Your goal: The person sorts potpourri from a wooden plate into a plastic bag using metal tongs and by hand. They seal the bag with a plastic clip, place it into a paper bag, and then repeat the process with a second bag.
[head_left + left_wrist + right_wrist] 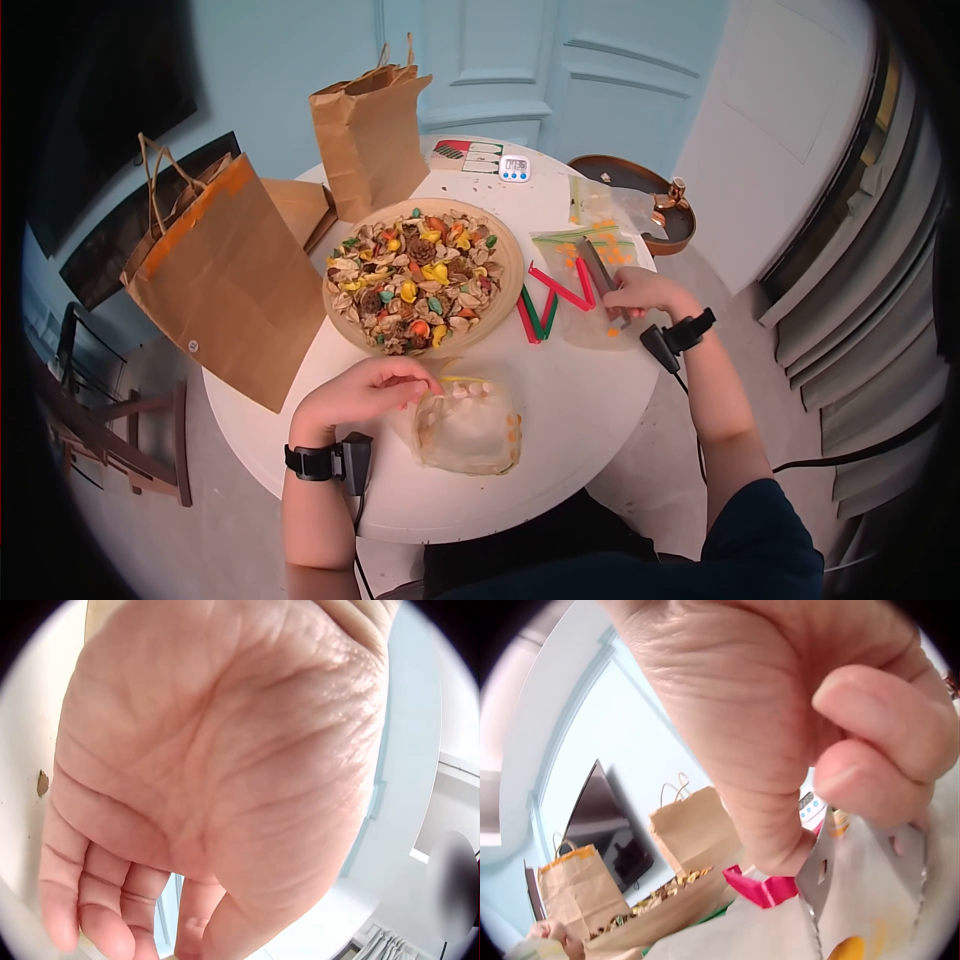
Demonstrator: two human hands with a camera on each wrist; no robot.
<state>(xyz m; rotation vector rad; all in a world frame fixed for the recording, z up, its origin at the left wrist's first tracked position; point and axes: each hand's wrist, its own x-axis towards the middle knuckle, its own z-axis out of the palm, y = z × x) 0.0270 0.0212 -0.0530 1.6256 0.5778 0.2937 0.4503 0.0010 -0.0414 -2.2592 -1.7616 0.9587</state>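
Observation:
My left hand (375, 392) pinches the upper left edge of a clear zip bag (470, 445) with a yellow strip, at the table's front. A few pale pieces sit near the bag's mouth and orange bits along its side. In the left wrist view the palm hides what the fingers hold. My right hand (645, 292) grips long grey metal tongs (594, 262); the right wrist view shows their toothed edges (815, 922). The tongs lie over a clear zip bag (590, 325) with a green strip and orange pieces. Beside it are red and green bag clips (549, 312).
A round tray (512, 262) of potpourri (415, 275) fills the middle of the white table (590, 420). Paper bags stand at left (235, 290) and back (372, 140). A timer (514, 168) and a printed card (468, 155) lie behind. A brown tray (680, 238) sits beyond the right edge.

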